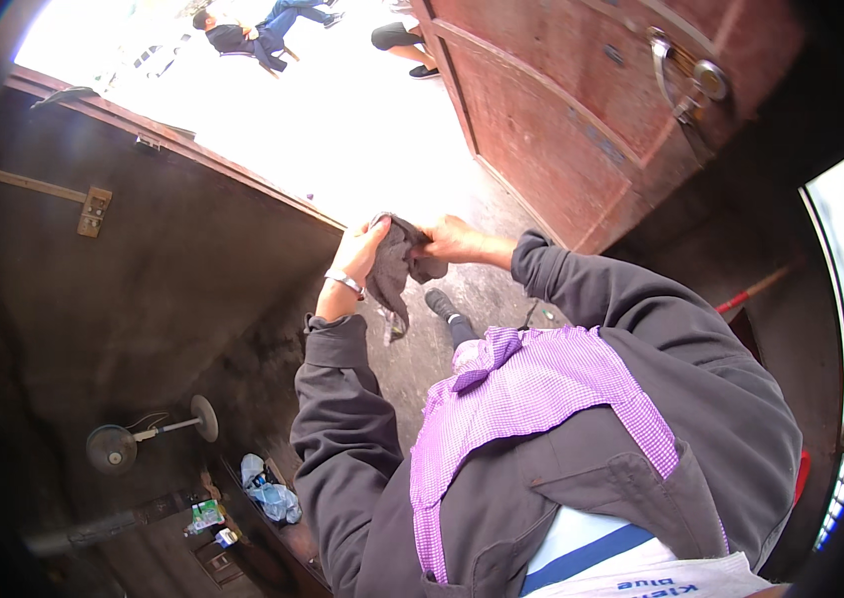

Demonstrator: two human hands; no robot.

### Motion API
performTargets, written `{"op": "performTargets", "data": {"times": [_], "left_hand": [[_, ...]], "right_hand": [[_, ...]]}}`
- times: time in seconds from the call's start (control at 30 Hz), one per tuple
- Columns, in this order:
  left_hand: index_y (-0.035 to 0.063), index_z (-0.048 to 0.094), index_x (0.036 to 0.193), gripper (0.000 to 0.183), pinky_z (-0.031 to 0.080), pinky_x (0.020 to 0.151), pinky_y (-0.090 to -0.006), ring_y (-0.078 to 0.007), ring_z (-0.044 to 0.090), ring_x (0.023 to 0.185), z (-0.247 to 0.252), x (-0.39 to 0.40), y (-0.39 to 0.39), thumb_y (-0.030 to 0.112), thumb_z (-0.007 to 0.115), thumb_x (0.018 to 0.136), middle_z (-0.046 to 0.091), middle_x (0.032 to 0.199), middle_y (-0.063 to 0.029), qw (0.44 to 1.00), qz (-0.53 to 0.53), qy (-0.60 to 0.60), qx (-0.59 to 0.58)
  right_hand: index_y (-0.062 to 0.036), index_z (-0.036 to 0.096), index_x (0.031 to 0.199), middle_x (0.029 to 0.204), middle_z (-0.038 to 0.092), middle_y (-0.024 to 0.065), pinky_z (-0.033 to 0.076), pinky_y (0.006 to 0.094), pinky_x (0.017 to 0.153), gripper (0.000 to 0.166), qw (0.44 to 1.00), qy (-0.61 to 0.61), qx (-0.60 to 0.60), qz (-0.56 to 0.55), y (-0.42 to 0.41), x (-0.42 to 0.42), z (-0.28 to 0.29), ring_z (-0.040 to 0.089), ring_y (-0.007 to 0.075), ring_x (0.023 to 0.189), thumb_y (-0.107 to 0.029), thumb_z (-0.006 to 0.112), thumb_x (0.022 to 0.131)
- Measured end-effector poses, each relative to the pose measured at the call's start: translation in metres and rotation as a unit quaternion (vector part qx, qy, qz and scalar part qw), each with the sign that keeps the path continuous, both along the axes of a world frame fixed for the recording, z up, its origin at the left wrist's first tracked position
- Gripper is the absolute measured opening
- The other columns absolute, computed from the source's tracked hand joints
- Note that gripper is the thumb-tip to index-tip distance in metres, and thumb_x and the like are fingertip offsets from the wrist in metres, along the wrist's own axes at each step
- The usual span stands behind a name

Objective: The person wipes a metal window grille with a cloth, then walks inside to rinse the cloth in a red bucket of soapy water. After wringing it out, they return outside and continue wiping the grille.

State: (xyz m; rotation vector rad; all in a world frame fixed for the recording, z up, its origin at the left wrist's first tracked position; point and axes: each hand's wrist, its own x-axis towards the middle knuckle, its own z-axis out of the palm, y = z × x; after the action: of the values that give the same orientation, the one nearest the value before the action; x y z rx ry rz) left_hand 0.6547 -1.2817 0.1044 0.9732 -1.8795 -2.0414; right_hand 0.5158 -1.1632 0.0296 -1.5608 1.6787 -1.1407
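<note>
A dark grey cloth [390, 273] hangs bunched between my two hands, in front of my body and above the floor. My left hand [359, 250] pinches its upper left edge, the thumb on top; a silvery band circles that wrist. On the other side my right hand [455, 239] grips the cloth's upper right part, with some fingers hidden in its folds. The cloth's lower end droops toward the concrete floor [422, 359]. I wear a purple checked apron [511, 396] over a dark jacket, and one dark shoe [440, 303] shows below the cloth.
A reddish wooden door [541, 112] with a metal handle [665, 71] stands open at the right. Outside, a person [257, 34] sits on a chair; another person's legs [399, 41] show near the door. A pedestal fan [111, 448] and plastic bags [272, 497] are at the lower left.
</note>
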Motion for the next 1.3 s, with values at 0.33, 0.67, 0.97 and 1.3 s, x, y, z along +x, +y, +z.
{"op": "performTargets", "data": {"times": [0.33,0.67,0.97,1.3], "left_hand": [[-0.0029,0.06,0.105,0.036,0.048,0.078,-0.03,-0.0168,0.061,0.087,-0.015,-0.012,-0.239,0.019,0.069,0.078,0.065,0.098,-0.0084,0.981,-0.105,-0.092,0.134],[0.0009,0.046,0.122,0.039,0.045,0.093,-0.0438,-0.0281,0.054,0.108,-0.035,-0.125,-0.433,0.022,0.054,0.09,0.055,0.117,-0.015,0.875,0.035,0.197,0.442],[-0.0019,0.043,0.127,0.065,0.043,0.095,-0.037,-0.0259,0.054,0.11,0.011,-0.277,-0.603,-0.003,0.066,0.067,0.055,0.121,-0.0146,0.952,-0.034,0.164,0.255],[-0.0037,0.051,0.117,0.044,0.047,0.085,-0.0338,-0.0218,0.06,0.096,0.005,-0.379,-0.828,0.001,0.064,0.076,0.061,0.108,-0.0115,0.987,0.008,0.101,0.127]], "right_hand": [[-0.01,0.06,0.099,0.077,0.063,0.0133,0.049,0.04,0.059,0.024,0.884,0.392,-0.208,-0.144,-0.281,-0.102,0.033,0.062,0.0297,0.065,-0.017,0.06,0.076],[0.0007,0.049,0.122,0.118,0.054,0.0172,0.041,0.0374,0.091,0.062,0.897,-0.345,0.241,-0.14,-0.413,-0.167,-0.074,0.051,0.0255,0.11,-0.052,0.044,0.089],[-0.0032,0.048,0.125,0.114,0.056,0.0074,0.042,0.0312,0.086,0.048,0.885,-0.4,0.189,0.146,-0.645,-0.292,-0.064,0.052,0.0167,0.103,-0.015,0.06,0.081],[-0.0044,0.063,0.105,0.098,0.064,0.0021,0.043,0.0295,0.086,0.027,0.864,-0.474,0.164,-0.054,-0.824,-0.428,-0.065,0.058,0.0139,0.091,-0.008,0.061,0.079]]}}
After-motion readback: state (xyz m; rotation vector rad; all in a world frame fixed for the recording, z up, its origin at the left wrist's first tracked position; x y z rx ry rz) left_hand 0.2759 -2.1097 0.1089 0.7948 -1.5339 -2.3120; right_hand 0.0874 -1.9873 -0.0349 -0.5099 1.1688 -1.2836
